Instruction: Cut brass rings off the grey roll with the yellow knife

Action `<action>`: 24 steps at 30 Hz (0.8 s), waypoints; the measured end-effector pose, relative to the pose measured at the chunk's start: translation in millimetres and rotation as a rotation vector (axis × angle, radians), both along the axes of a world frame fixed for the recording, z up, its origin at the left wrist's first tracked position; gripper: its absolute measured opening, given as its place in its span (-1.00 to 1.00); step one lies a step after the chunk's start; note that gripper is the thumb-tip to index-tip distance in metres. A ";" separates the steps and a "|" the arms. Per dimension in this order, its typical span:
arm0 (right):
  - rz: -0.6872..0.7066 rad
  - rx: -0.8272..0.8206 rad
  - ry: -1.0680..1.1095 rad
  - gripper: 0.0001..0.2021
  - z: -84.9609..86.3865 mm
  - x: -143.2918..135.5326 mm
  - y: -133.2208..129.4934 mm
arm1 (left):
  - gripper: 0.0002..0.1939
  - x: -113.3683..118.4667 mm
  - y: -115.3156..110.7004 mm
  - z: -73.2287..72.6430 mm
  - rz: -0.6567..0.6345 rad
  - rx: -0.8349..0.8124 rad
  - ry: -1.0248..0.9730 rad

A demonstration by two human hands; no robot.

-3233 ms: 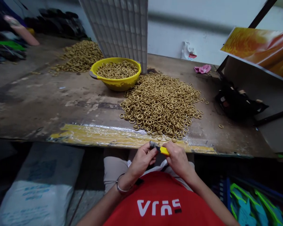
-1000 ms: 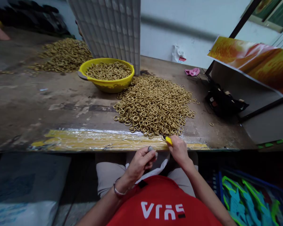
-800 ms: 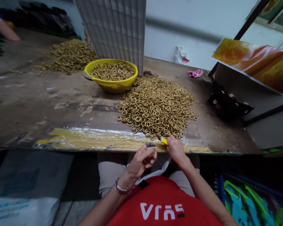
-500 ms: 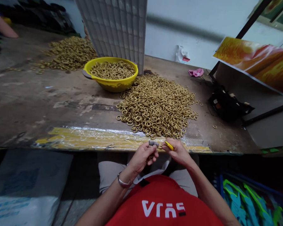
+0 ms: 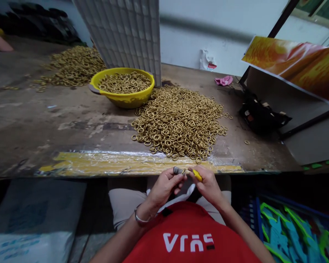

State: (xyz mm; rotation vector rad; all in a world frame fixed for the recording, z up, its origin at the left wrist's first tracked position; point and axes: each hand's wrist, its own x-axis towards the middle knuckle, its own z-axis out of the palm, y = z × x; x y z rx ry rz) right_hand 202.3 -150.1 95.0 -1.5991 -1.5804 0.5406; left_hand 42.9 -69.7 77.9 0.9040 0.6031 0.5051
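My left hand [image 5: 163,187] pinches a small brass-coloured ring [image 5: 184,171] between thumb and a forefinger wrapped in a grey finger cover [image 5: 177,170]. Closed around a small yellow-handled tool [image 5: 197,175] is my right hand [image 5: 209,185]; the tool's tip meets or nearly meets the ring, and its exact kind is hidden by the fingers. Both hands are close together over my lap, just off the table's front edge. Beyond them lies a large heap of loose rings [image 5: 178,122]. Behind it on the left, a yellow basin [image 5: 128,99] is filled with rings.
A grey ribbed panel [image 5: 126,33] stands upright behind the basin. Another ring pile [image 5: 71,67] lies at the far left, near another person's arm [image 5: 0,40]. To the right are a black bag [image 5: 263,117] and a pink cloth [image 5: 224,80]. A blue crate [image 5: 259,215] holds blue-green pieces below.
The view has shifted slightly, moving the table's contents left in the picture. My hands have drawn a little closer together, and the ring between my left fingertips now shows more plainly.
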 end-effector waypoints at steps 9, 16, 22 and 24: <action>-0.041 -0.145 -0.440 -0.61 -3.8 -11.1 -9.8 | -0.71 -10.1 -7.5 -14.8 0.006 0.239 0.030; -0.100 -0.322 -0.669 -0.74 -9.2 -1.9 0.5 | -0.76 -23.9 -7.9 12.1 -0.043 0.519 0.127; -0.304 -0.268 -0.633 -0.84 -17.8 30.8 6.6 | -0.78 -36.4 -8.2 1.9 -0.169 0.695 0.280; -0.305 -0.244 -0.627 -0.91 -21.5 33.5 10.7 | -0.83 -35.4 -8.8 -23.7 -0.134 0.734 0.451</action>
